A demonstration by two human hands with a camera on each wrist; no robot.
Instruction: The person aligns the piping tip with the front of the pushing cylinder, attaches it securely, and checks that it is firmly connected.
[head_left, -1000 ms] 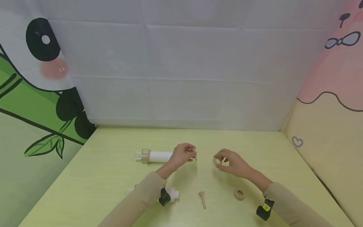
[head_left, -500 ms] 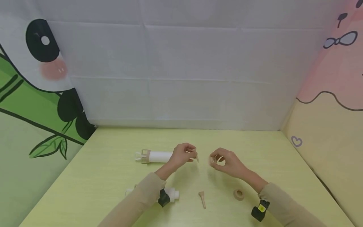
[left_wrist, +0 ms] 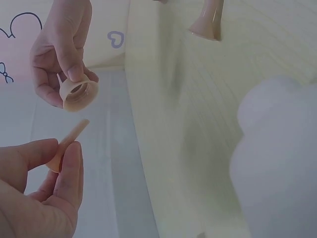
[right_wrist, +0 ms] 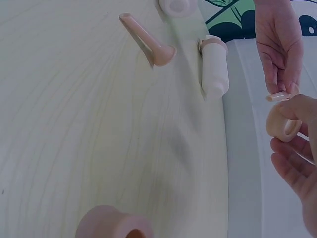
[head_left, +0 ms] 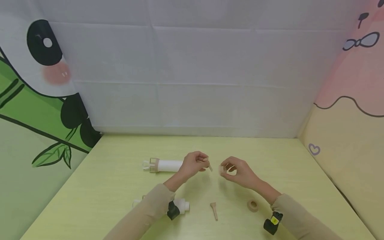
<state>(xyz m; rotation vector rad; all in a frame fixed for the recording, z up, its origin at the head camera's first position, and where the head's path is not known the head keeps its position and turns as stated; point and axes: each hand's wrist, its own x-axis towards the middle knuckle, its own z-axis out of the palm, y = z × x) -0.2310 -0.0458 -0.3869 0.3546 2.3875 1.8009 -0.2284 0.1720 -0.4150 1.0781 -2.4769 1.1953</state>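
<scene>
Between thumb and fingers, my left hand (head_left: 192, 165) pinches a small beige funnel-shaped piece (left_wrist: 74, 133), its thin stem pointing toward the other hand. My right hand (head_left: 242, 171) holds a beige ring-shaped cap (left_wrist: 79, 94) by its rim, its round opening showing in the left wrist view. A short gap separates stem and cap, both raised above the table. A second funnel-shaped piece (head_left: 214, 210) lies on the table in front of the hands. To its right rests another beige ring (head_left: 253, 205).
Behind the left hand, a white cylinder (head_left: 169, 165) with a beige pronged collar lies on its side. Another white bottle-like part (head_left: 183, 205) sits partly hidden under the left forearm. A white cloth wall (head_left: 192, 110) closes off the table's back edge.
My right hand has moved left with the ring-shaped cap, nearer the left hand. The funnel-shaped piece in my left hand has tilted, its stem swinging toward the right.
</scene>
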